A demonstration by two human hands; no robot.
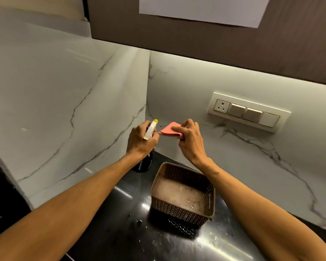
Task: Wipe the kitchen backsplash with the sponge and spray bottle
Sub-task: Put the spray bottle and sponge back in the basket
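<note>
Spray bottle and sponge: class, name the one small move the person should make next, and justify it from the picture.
Probably spray the pink sponge first. The left hand grips the spray bottle, its yellow nozzle right beside the sponge, which the right hand pinches, apparently clear of the backsplash.

We log a glossy black countertop (128,202) running into the marble corner. A brown perforated basket (177,211) stands upright on it. Droplets (139,221) and wet smears lie around the basket. We can't tell whether the spray bottle (146,162) base touches it.
</note>
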